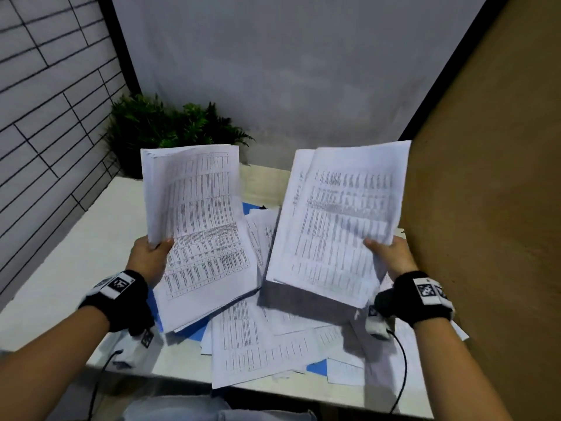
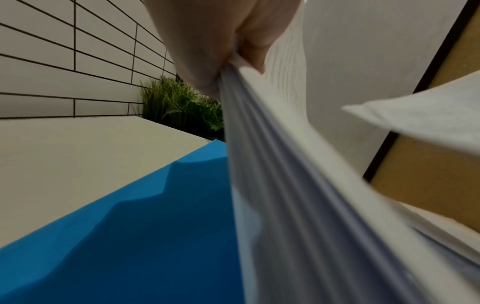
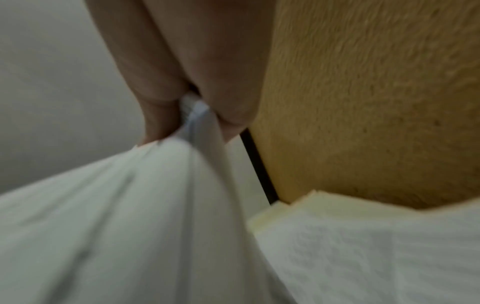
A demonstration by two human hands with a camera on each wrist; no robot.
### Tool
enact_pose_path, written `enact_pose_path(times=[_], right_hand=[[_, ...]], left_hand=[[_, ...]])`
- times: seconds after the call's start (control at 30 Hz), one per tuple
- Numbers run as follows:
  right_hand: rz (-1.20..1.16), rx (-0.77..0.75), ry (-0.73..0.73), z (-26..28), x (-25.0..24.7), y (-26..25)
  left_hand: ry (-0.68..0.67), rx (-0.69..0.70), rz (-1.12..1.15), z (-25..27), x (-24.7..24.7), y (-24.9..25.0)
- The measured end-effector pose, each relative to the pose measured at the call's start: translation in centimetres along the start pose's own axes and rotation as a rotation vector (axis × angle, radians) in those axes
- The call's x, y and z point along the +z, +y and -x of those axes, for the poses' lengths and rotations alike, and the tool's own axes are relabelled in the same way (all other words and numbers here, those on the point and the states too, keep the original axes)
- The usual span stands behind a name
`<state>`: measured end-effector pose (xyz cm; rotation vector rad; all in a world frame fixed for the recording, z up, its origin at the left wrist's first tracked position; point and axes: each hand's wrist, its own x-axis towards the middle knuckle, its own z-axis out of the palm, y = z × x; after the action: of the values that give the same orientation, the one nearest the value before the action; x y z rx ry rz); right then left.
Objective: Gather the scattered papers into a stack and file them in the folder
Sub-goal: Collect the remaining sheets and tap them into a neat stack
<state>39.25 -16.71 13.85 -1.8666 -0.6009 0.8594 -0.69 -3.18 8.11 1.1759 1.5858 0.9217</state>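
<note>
we see a pale desk [image 1: 76, 247] with a brown board [image 1: 491, 208] along its right side. a blue folder [image 2: 135, 226] lies open on the desk, mostly buried under loose printed papers [image 1: 258, 344]. two sheaves are raised above them: the right sheaf [image 1: 337, 226], pinched at its edge by the right hand [image 1: 391, 256], and the left sheaf [image 1: 200, 226], gripped by the left hand [image 1: 150, 256] between thumb and fingers. a green fern [image 1: 170, 126] stands at the far left corner.
</note>
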Motion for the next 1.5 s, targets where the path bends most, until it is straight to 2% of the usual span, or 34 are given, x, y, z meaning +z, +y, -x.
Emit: enact_pose_path(times=[0.1, 0.2, 0.3, 0.37, 0.4, 0.47, 0.53, 0.6, 0.67, 0.77, 0.83, 0.9, 0.97, 1.07, 1.2, 1.27, 1.33, 1.5], right_hand=[[-0.223, -0.111, -0.082, 1.2, -1.4, -2.4], [-0.326, -0.126, -0.177, 2.2, 0.0, -2.7], [-0.357, -0.058, -0.235, 3.6, 3.0, -2.2], [-0.294, -0.023, -0.308, 4.3, 4.6, -1.6], [-0.254, -0.022, -0.332, 4.3, 5.2, -1.2], [-0.211, -0.03, -0.272, 4.5, 5.7, -0.8], [-0.175, -0.092, -0.164, 4.8, 5.9, -0.9], [-0.169, -0.161, -0.111, 5.0, 6.1, -1.0], [-0.212, -0.217, -0.152, 5.4, 6.4, -1.2], [-0.232, -0.289, -0.276, 5.4, 6.7, -1.2], [-0.23, -0.275, -0.346, 4.8, 7.0, -0.4], [-0.129, -0.239, -0.413, 4.2, 6.9, 0.7], [0.109, -0.199, -0.433, 3.1, 6.0, 2.2], [0.538, -0.023, -0.262, 0.3, 2.2, 3.9], [0.961, 0.182, -0.053, -4.2, -4.7, 7.9], [1.066, 0.258, -0.011, -5.6, -7.2, 10.5], [1.105, 0.331, -0.032, -5.7, -8.2, 12.1], [1.1, 0.44, 0.03, -5.2, -7.2, 12.4]], left_hand=[[-0.04, 0.025, 0.031, 0.6, 1.3, 1.3], [-0.165, 0.063, 0.061, 1.4, 3.2, 3.0], [-0.345, 0.062, 0.13, 2.6, 5.4, 4.9], [-0.449, 0.099, 0.171, 4.2, 7.0, 6.8], [-0.443, 0.119, 0.18, 4.7, 7.5, 7.4], [-0.365, 0.14, 0.214, 5.3, 8.1, 8.4], [-0.389, 0.138, 0.356, 5.9, 8.0, 9.2], [-0.407, 0.237, 0.427, 5.7, 7.6, 9.4], [-0.415, 0.367, 0.336, 5.8, 7.4, 9.5], [-0.425, 0.385, 0.282, 5.9, 7.6, 8.7], [-0.439, 0.329, 0.282, 6.0, 7.8, 7.8], [-0.445, 0.257, 0.213, 5.9, 8.2, 6.6], [-0.412, 0.199, 0.103, 6.1, 8.3, 5.7], [-0.328, 0.195, 0.02, 6.1, 7.8, 5.1], [-0.19, 0.209, -0.005, 5.8, 6.3, 5.8], [-0.138, 0.21, -0.024, 5.0, 5.4, 5.4], [-0.09, 0.184, -0.033, 4.4, 4.6, 4.9], [-0.071, 0.133, -0.038, 3.9, 4.8, 4.5]])
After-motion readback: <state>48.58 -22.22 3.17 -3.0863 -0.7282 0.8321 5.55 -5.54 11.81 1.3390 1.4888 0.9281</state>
